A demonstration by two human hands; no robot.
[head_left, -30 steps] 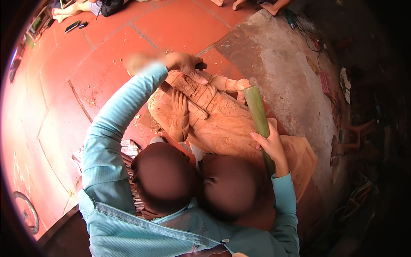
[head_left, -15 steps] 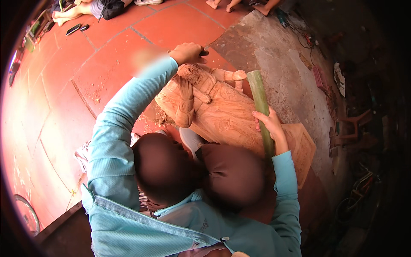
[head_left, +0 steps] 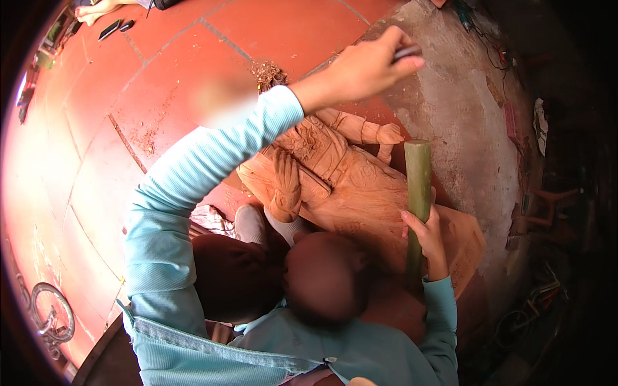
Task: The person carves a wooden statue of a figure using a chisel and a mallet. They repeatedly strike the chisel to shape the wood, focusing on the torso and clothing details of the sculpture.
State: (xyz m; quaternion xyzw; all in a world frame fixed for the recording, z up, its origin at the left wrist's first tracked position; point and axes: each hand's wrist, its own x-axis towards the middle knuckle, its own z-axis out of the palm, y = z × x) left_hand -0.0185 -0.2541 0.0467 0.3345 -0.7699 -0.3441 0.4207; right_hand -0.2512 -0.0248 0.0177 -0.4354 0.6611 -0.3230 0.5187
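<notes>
A thin dark metal tool (head_left: 407, 52) is pinched in the closed fingers of the left hand (head_left: 364, 67), which is raised in the upper middle of the frame at the end of a light blue sleeve (head_left: 193, 193). The tool's tip is seen past the fingertips; its kind cannot be told. The right hand (head_left: 428, 239) is wrapped tight around a green bamboo stick (head_left: 418, 193), held upright at the right of centre. Between the two hands, in the middle of the frame, a carved wooden figure (head_left: 335, 174) of pale orange wood is laid on its back. Wood chips (head_left: 269, 74) are scattered on the red tiled floor (head_left: 129, 116) just above the figure. A bare concrete strip (head_left: 470, 128) is seen along the right.
</notes>
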